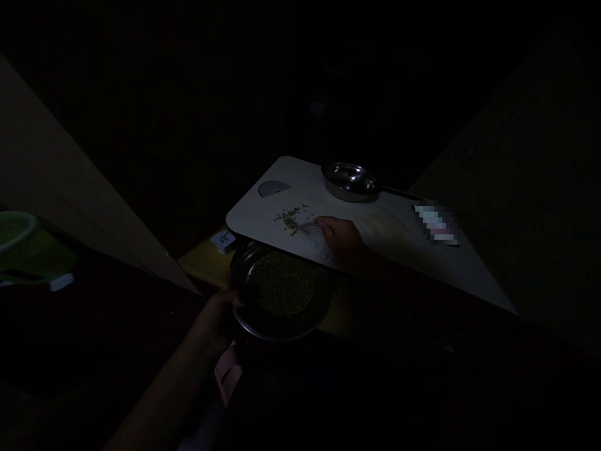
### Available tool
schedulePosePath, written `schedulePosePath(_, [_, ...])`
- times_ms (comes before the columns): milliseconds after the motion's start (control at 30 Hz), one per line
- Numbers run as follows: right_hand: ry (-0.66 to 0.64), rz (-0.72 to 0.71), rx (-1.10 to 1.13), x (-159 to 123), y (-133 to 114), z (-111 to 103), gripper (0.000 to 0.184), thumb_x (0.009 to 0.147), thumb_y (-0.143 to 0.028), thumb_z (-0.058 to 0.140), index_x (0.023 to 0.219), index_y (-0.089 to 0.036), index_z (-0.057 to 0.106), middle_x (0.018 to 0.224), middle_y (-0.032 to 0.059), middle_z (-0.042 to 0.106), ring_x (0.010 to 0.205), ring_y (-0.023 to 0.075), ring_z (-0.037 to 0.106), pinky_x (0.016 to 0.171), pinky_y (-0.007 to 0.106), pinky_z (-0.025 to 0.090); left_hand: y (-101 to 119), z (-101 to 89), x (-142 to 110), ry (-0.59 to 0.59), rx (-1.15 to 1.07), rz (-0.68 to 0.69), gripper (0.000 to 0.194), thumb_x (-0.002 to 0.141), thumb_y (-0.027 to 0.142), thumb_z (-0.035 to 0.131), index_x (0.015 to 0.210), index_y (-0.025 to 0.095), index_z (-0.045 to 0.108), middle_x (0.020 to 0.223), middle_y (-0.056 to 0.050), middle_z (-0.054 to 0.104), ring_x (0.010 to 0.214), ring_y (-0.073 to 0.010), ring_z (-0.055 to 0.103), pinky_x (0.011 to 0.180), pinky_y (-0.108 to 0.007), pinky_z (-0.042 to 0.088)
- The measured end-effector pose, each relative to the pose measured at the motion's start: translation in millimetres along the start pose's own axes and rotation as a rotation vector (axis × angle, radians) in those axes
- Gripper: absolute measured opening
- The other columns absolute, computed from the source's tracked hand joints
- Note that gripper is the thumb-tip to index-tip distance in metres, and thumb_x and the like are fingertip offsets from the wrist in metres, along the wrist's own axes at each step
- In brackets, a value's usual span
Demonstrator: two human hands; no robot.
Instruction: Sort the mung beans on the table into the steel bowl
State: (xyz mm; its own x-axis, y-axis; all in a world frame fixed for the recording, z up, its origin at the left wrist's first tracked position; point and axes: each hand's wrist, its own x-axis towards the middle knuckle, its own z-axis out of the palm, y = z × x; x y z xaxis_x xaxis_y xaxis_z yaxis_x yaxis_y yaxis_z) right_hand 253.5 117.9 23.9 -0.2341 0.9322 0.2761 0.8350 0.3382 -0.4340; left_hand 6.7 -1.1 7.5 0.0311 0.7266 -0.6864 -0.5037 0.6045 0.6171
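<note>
Left hand: at the lower left, its fingers curled over the rim of a steel bowl, holding it up at the near edge of a white board.

Steel bowl: tilted slightly and filled across its bottom with a heap of green mung beans.

Right hand: reaches in over the board, its fingers on a clear half-round plastic scraper. Too dark to tell whether they grip it or only touch it.

Loose beans: a small scatter of green mung beans on the board, just beside the scraper.

Board: also carries a grey half-round scraper, a small steel pan with a long dark handle, and a pixelated white packet.

Small pan: its inside shows only shine, so its contents cannot be told.

Below the board: a yellow tabletop with a small white device.

Far left: a green plastic basket, dim.
</note>
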Motion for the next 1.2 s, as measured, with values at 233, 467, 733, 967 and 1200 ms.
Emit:
schedulePosePath(233, [0.012, 0.050, 0.064, 3, -15, 8, 0.036, 0.091, -0.026, 0.042, 0.110, -0.023, 0.072, 0.114, 0.0085, 0.073, 0.107, 0.0252, 0.066, 0.091, 0.043, 0.052, 1, -2.1, 2, -0.011, -0.023, 0.011, 0.018, 0.041, 0.004, 0.055, 0.055, 0.015, 0.056, 0.043, 0.001, 0.051, 0.040, -0.0102, 0.046, 0.043, -0.022, 0.038])
schedulePosePath(467, [0.010, 0.015, 0.097, -8, -13, -10, 0.038, 0.090, -0.026, 0.041, 0.108, -0.019, 0.073, 0.111, 0.0087, 0.074, 0.105, 0.0242, 0.067, 0.093, 0.041, 0.051, 0, 1.5, -1, 0.009, -0.039, 0.033, 0.024, 0.040, 0.004, 0.054, 0.060, 0.017, 0.056, 0.046, 0.002, 0.053, 0.041, -0.0112, 0.046, 0.042, -0.022, 0.039])
schedulePosePath(733, [-0.068, -0.028, 0.088, -21, -19, -5, 0.040, 0.092, -0.030, 0.039, 0.110, -0.021, 0.073, 0.108, 0.0060, 0.075, 0.098, 0.0208, 0.070, 0.089, 0.036, 0.053, -1, -1.0, 3, -0.003, -0.025, 0.006, 0.024, 0.044, 0.005, 0.054, 0.064, 0.017, 0.058, 0.048, 0.000, 0.053, 0.043, -0.0126, 0.048, 0.043, -0.024, 0.040])
schedulePosePath(967, [-0.026, -0.031, 0.082, -16, -28, 6, 0.036, 0.091, -0.027, 0.043, 0.110, -0.025, 0.073, 0.112, 0.0044, 0.074, 0.105, 0.0212, 0.068, 0.092, 0.038, 0.053, 1, 0.1, 0, 0.010, -0.020, -0.006, 0.024, 0.043, 0.005, 0.054, 0.064, 0.016, 0.057, 0.050, 0.000, 0.054, 0.044, -0.0121, 0.048, 0.045, -0.024, 0.042])
schedulePosePath(1200, [-0.038, -0.006, 0.077, -8, -35, 13, 0.035, 0.091, -0.028, 0.045, 0.113, -0.025, 0.072, 0.111, 0.0051, 0.075, 0.105, 0.0221, 0.068, 0.091, 0.038, 0.054, -1, -0.5, 1, -0.005, -0.007, 0.015, 0.031, 0.041, 0.005, 0.054, 0.069, 0.018, 0.058, 0.049, 0.001, 0.055, 0.044, -0.0139, 0.050, 0.044, -0.025, 0.042])
